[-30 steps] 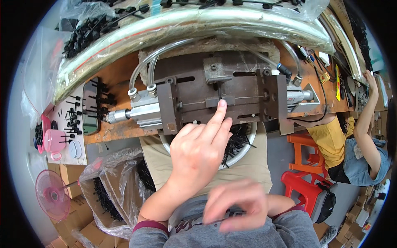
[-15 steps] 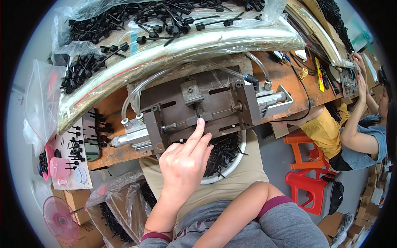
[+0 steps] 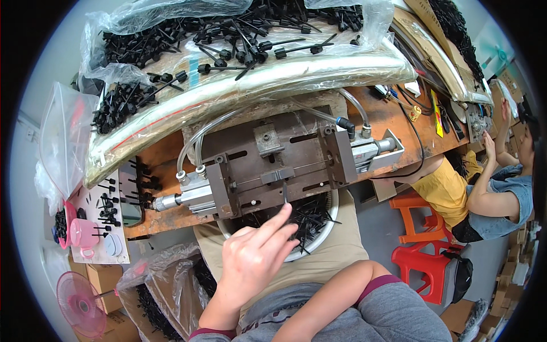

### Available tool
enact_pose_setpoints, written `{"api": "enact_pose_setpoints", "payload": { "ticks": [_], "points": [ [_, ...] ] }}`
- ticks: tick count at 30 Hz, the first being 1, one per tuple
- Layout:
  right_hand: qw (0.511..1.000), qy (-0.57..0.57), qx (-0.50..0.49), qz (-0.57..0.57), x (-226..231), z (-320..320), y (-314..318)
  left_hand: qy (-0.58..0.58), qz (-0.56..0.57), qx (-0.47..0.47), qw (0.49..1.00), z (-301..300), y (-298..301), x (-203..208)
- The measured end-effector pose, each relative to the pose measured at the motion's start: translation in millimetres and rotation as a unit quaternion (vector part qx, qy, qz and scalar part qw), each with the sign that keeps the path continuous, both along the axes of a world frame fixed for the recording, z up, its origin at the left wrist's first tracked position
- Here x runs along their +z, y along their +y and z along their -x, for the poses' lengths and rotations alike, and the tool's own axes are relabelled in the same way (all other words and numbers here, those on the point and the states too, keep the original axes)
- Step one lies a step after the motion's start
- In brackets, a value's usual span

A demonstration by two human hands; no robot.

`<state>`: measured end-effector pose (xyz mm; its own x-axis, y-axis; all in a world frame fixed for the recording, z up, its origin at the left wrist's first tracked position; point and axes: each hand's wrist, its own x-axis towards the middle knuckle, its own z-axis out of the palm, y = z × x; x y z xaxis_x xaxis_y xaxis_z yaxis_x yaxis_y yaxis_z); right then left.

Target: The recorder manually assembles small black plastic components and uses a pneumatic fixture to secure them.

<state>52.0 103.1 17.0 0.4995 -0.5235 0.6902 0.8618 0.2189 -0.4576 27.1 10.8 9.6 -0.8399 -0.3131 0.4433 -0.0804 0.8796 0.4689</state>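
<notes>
My left hand is over the front of a dark metal clamping fixture, its index finger stretched out and the other fingers loosely bent. Just past the fingertip is a thin black rod, upright in the picture, below the small centre block. Whether fingertip and rod touch is unclear; no grip around it shows. Under the hand, a white-rimmed basin holds many thin black plastic pieces. My right forearm crosses my lap, its hand outside the picture.
Air cylinders with clear hoses flank the fixture. Behind it, a plastic-wrapped tray bears black stemmed parts. At left stand a pink cup and fan. A co-worker sits right, near red and orange stools.
My left hand has drawn back from the fixture's centre toward me. The black rod, earlier inside the fixture at my fingertip, is now in front of the centre block. The view has shifted slightly.
</notes>
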Motion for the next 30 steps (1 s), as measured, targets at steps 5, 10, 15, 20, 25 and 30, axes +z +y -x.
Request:
{"api": "enact_pose_setpoints", "payload": {
  "ticks": [5,10,15,20,25,30],
  "points": [
    [0.999,0.035,-0.013,0.004,-2,12,-1,-0.021,-0.02,-0.062,0.998,-1,3,-4],
    [0.99,0.127,-0.064,0.018,2,52,0,-0.019,-0.023,-0.071,0.997,-7,2,-8],
    [0.906,0.336,-0.252,0.044,30,130,0,-0.019,-0.044,-0.068,0.997,-24,-5,-20],
    [0.523,0.491,-0.697,-0.008,72,203,-35,0.007,-0.041,-0.065,0.997,-31,-3,-25],
    [0.158,0.608,-0.733,0.262,111,282,-104,0.027,-0.062,-0.075,0.995,-28,4,-23],
    [-0.02,0.716,-0.561,0.416,112,318,-156,0.044,-0.079,-0.084,0.992,-29,6,-34]
  ]
}}
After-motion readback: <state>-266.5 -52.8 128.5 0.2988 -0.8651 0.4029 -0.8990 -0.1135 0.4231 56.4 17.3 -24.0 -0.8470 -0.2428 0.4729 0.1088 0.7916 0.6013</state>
